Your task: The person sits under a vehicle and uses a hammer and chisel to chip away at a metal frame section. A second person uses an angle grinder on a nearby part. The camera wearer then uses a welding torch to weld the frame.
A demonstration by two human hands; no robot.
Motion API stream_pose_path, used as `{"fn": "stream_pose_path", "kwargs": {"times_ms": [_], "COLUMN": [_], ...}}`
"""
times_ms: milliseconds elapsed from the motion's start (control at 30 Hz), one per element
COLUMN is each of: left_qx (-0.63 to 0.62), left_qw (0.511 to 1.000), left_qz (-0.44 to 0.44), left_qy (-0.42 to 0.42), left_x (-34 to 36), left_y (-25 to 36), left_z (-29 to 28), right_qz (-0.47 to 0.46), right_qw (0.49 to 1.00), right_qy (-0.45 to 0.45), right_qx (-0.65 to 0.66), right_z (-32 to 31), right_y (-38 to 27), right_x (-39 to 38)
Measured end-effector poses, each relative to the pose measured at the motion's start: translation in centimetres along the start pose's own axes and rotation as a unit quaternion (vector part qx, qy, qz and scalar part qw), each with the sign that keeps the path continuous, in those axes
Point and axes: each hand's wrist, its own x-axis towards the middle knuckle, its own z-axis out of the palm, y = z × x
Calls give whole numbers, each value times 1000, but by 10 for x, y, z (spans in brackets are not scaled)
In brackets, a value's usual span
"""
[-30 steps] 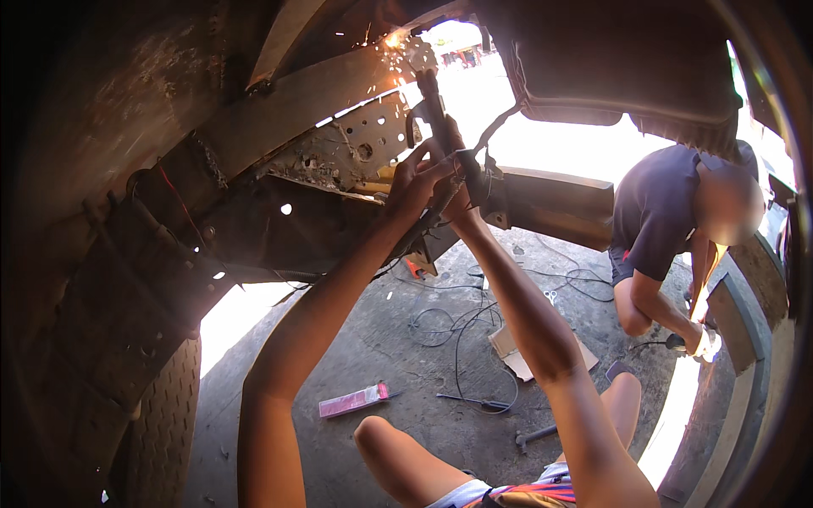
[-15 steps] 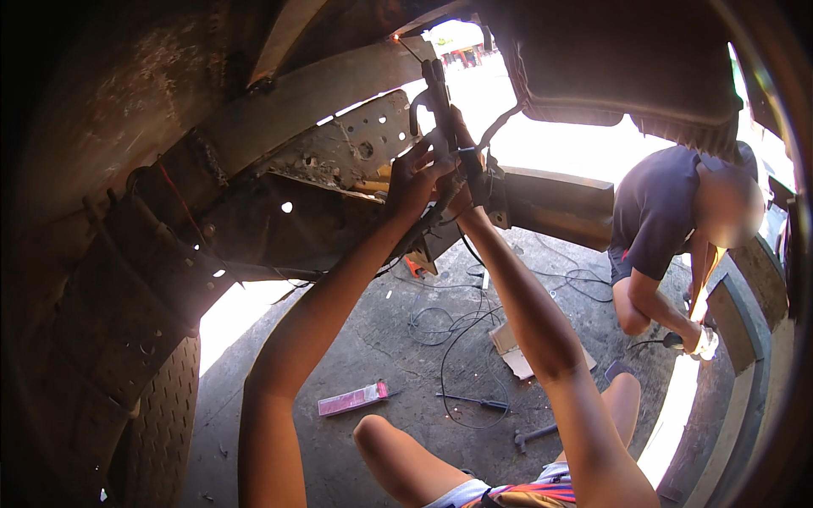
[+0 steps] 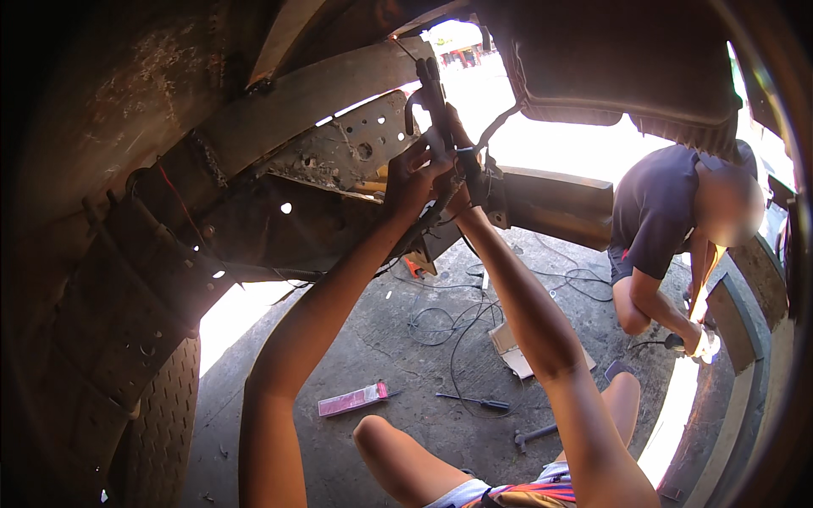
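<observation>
Raised in front of me is a dark welding electrode holder (image 3: 434,97). A thin welding rod (image 3: 406,49) sticks out of its top, its tip at the edge of a rusty steel beam (image 3: 339,89). My right hand (image 3: 458,173) is closed round the holder's handle, partly hidden behind it. My left hand (image 3: 412,173) presses in from the left, closed at the holder's lower part beside my right hand. A dark cable runs down from the holder past my wrists. A perforated bracket (image 3: 334,148) lies just left of my hands.
At the right a co-worker (image 3: 656,212) crouches, holding a power tool (image 3: 675,342) near bright light. On the concrete floor lie a red-and-white packet (image 3: 353,400), a black-handled rod-like tool (image 3: 474,401), a hammer (image 3: 535,436), cardboard (image 3: 512,349) and looped cables. Dark metalwork (image 3: 627,59) hangs overhead.
The orange glow at the rod's tip has faded, and small sparks near the floor are gone. The holder's top has shifted slightly left. Both hands keep their grip.
</observation>
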Motion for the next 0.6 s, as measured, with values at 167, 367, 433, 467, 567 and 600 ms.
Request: {"fn": "stream_pose_path", "kwargs": {"times_ms": [167, 367, 433, 467, 567, 600], "left_qx": [1, 10, 10, 6, -5, -9], "left_qw": [1000, 1000, 1000, 1000, 1000, 1000], "left_qz": [21, 22, 13, 11, 6, 5], "left_qy": [-4, -4, -3, -4, -1, 3], "left_x": [1, 1, 1, 1, -1, -1], "left_y": [-1, -1, -1, 0, -1, -1], "left_z": [-1, -2, -2, -2, -1, -1], "right_qz": [-51, -153, -172, -199, -173, -140], "right_qw": [998, 972, 959, 943, 975, 987], "right_qy": [31, -5, 1, 12, 21, 15], "right_qx": [-17, -177, -224, -266, -138, -78], "right_z": [6, 2, 1, 1, 3, 3], "right_y": [-4, 0, 1, 2, 1, -1], "right_x": [5, 13, 14, 15, 14, 13]}}
